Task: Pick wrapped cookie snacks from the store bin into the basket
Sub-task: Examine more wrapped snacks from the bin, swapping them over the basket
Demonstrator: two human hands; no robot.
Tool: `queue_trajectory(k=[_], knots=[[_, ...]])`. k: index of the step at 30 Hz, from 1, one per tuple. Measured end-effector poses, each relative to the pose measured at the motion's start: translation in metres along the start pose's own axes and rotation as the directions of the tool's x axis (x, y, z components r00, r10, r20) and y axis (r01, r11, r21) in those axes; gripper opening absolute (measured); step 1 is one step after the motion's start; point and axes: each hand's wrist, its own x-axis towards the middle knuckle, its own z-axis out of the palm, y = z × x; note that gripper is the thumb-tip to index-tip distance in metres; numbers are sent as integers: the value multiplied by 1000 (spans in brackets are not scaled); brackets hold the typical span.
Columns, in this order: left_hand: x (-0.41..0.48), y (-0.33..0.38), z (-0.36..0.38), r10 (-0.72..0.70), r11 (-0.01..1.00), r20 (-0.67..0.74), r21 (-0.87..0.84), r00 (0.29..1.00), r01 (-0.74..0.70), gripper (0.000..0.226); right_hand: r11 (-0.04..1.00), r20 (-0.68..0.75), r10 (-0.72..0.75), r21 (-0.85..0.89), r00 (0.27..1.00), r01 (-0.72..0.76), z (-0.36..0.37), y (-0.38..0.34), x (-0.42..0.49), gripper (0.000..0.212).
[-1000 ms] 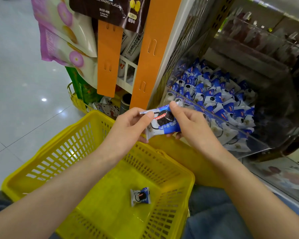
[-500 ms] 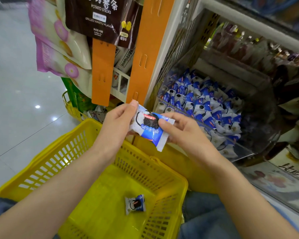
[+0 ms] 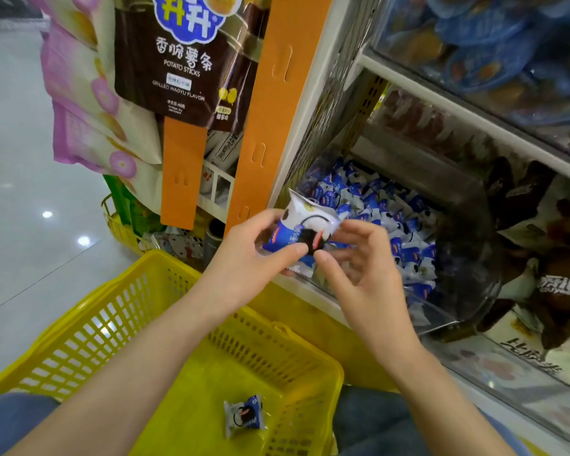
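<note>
Barely started, judging by one wrapped snack [image 3: 243,416] on the floor of the basket [image 3: 79,324]: holding a second snack [image 3: 301,230] pinched between left hand [image 3: 247,255] and right hand [image 3: 359,268] above the basket's far rim, with plenty left in the bin [image 3: 392,218] beyond the basket.

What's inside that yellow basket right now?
One wrapped cookie snack lies on the yellow basket floor. The left forearm covers part of it, so anything beneath is hidden.
</note>
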Motion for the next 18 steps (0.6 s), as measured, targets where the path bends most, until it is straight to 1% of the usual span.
queue_trajectory(k=[1,2,4,6,7,8,10,12,13,15,16,17,18], knots=[[2,3,-2,32,996,33,81,999,-34,31,998,-40,-47,-42,998,46,-4,-1,1,42],[4,4,-2,61,981,62,181,996,-71,31,993,-49,-79,-88,996,75,-8,-1,4,46],[7,4,-3,107,941,87,312,990,-129,31,974,13,-100,-202,995,100,-15,1,9,52],[10,3,-1,120,935,73,328,990,-137,28,952,95,-61,-292,994,87,-22,2,16,49],[12,3,0,119,938,61,321,991,-133,26,954,112,-28,-295,993,60,-26,2,19,46],[14,3,1,120,945,53,300,991,-130,25,961,118,4,-276,993,29,-30,1,23,43],[18,5,3,122,972,51,194,991,-130,25,974,141,58,-223,988,-26,-38,-3,28,39],[22,8,7,141,984,53,100,989,-146,27,983,208,117,-163,971,-83,-42,-6,32,40],[24,9,9,162,980,46,105,986,-166,28,984,250,146,-137,957,-114,-44,-8,33,40],[28,8,14,209,958,37,195,977,-212,31,975,292,220,-107,931,-197,-50,-8,39,39],[29,7,16,221,938,41,263,974,-224,34,963,264,269,-94,926,-253,-55,-7,45,39],[30,5,18,228,909,54,345,972,-233,36,949,197,315,-65,928,-308,-63,-3,54,36],[30,3,19,245,860,77,443,967,-253,38,938,101,347,-27,932,-346,-70,2,65,31]])
